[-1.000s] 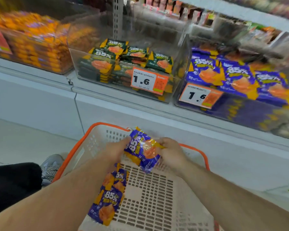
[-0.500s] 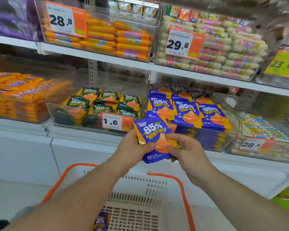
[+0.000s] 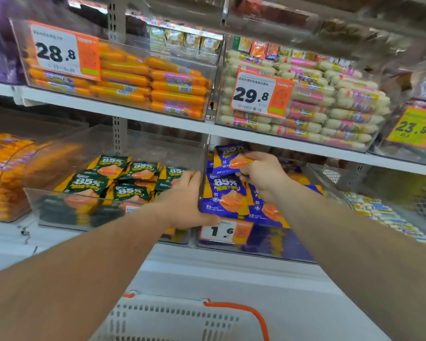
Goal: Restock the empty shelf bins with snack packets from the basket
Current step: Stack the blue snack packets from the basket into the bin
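Note:
My right hand point(image 3: 261, 172) pinches a blue snack packet point(image 3: 228, 158) marked 85% and holds it above the clear bin of blue packets point(image 3: 261, 244) on the lower shelf. Several matching blue packets point(image 3: 228, 194) lie in that bin. My left hand point(image 3: 185, 200) rests against the bin's front left corner, fingers straight along the clear wall and thumb across the front edge. The white basket with orange handles point(image 3: 172, 318) sits at the bottom of the view, and only its rim shows.
A clear bin of green 85% packets point(image 3: 113, 178) stands to the left of the blue one. Orange sausage packs point(image 3: 5, 168) fill the far-left bin. Above hangs a shelf with orange sausages point(image 3: 153, 87) and pale sausages point(image 3: 330, 109). A bin of white packets point(image 3: 384, 215) stands at right.
Both hands lifted the blue packet out of the basket to the shelf. Now my left hand has let go and moved to the bin's corner, while my right hand carries the packet over the bin.

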Demonstrator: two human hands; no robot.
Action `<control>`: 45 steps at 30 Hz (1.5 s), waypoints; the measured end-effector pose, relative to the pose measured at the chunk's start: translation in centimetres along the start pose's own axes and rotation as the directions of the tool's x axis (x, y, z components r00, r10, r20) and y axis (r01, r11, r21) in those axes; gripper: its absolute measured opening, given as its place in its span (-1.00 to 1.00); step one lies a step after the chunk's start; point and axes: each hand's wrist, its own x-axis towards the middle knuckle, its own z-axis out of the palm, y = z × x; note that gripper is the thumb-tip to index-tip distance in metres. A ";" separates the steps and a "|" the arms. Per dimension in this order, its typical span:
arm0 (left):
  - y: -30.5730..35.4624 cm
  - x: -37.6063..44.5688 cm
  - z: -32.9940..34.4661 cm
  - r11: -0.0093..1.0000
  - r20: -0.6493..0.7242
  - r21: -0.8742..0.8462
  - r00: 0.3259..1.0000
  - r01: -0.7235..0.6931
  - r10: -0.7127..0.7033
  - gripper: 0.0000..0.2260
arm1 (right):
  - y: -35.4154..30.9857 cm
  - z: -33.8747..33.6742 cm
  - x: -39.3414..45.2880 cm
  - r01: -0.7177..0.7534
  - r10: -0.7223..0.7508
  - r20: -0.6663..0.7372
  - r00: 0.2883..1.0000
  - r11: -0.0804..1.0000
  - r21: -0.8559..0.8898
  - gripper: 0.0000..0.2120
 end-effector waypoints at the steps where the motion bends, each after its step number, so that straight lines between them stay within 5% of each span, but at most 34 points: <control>1: -0.3 0.1 0.6 0.999 0.029 0.040 1.000 0.008 -0.009 -0.02 | 0.1 0.4 1.0 -0.002 0.001 -0.005 1.000 0.999 -0.035 -0.52; 8: -1.0 0.6 1.8 0.999 -0.029 0.054 1.000 0.001 0.001 -0.08 | 0.3 2.6 4.8 0.025 -0.033 -0.007 0.999 0.875 -0.483 -0.77; 14: -0.9 0.6 2.0 0.996 -0.075 0.087 0.997 0.009 -0.002 -0.11 | 0.3 3.1 6.4 0.096 -0.081 0.057 0.995 0.631 -0.770 -0.65; 25: -0.7 0.5 1.8 0.997 -0.074 0.080 0.997 0.009 -0.003 -0.15 | 0.9 3.2 7.2 0.099 -0.068 0.077 0.995 0.463 -0.881 -0.58; 31: -0.6 0.6 1.3 0.999 -0.016 -0.051 1.000 0.018 -0.019 -0.17 | 1.0 2.5 5.7 0.091 -0.151 0.013 0.989 0.522 -0.848 -0.62; 33: -0.4 0.0 0.7 0.986 -0.075 -0.166 0.997 -0.010 -0.003 -0.18 | 1.1 2.6 3.9 0.184 -0.373 -0.025 0.927 0.512 -0.839 -0.69; 36: -0.4 -2.9 0.8 0.977 -0.421 -0.091 0.896 -0.195 0.139 -0.33 | 2.1 3.9 -0.4 0.553 -0.816 -0.030 0.578 0.418 -0.721 -0.82; 38: -1.1 -5.9 1.8 0.957 -0.591 -0.077 0.785 -0.281 0.183 -0.49 | 3.6 5.8 -4.0 0.712 -0.906 -0.043 0.422 0.360 -0.603 -0.87; 40: -2.6 -9.0 4.0 0.969 -0.539 -0.158 0.839 -0.192 0.078 -0.61 | 6.4 8.4 -7.8 0.765 -0.881 -0.029 0.472 0.425 -0.484 -0.86; 43: -6.4 -13.4 8.3 0.981 -0.213 -0.188 0.973 0.052 -0.092 -0.74 | 13.4 12.8 -13.3 0.692 -0.716 0.111 0.690 0.606 -0.392 -0.84; 45: -8.7 -15.7 10.7 0.977 0.002 -0.162 0.991 0.136 -0.137 -0.80 | 18.6 15.4 -16.5 0.591 -0.510 0.299 0.807 0.700 -0.401 -0.85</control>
